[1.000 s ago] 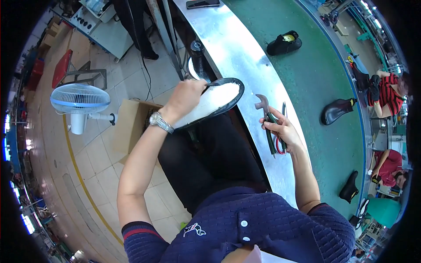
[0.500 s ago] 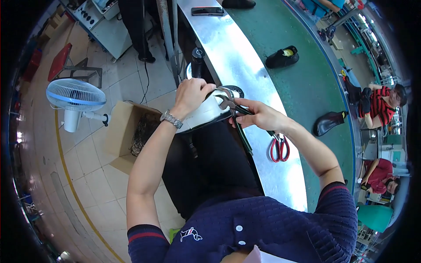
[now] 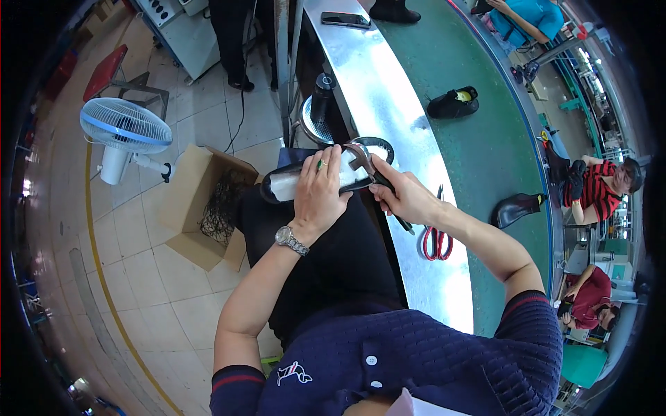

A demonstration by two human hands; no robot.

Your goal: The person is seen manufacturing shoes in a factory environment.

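Across my lap lies a black shoe [image 3: 280,187] with its white underside up, its far end resting by the bench edge. My left hand [image 3: 319,188] is laid over its middle and grips it, fingers together. A green ring and a metal watch show on that hand and wrist. Closed round the dark handles of metal pincers [image 3: 361,157] is my right hand [image 3: 408,197]. The pincers' head sits against the shoe near its right end. Whether the jaws bite on anything cannot be made out.
On the metal bench [image 3: 388,83] lie red-handled scissors [image 3: 437,244] and a phone [image 3: 345,19]. Black shoes [image 3: 453,102] stand on the green belt beyond. At left are a fan [image 3: 126,125] and an open carton [image 3: 191,197] with dark scraps. Co-workers sit across the belt.
My left hand has moved from the shoe's upper side to lie across its middle, uncovering its left end. The pincers' handles have come closer together. The whole view has shifted slightly.
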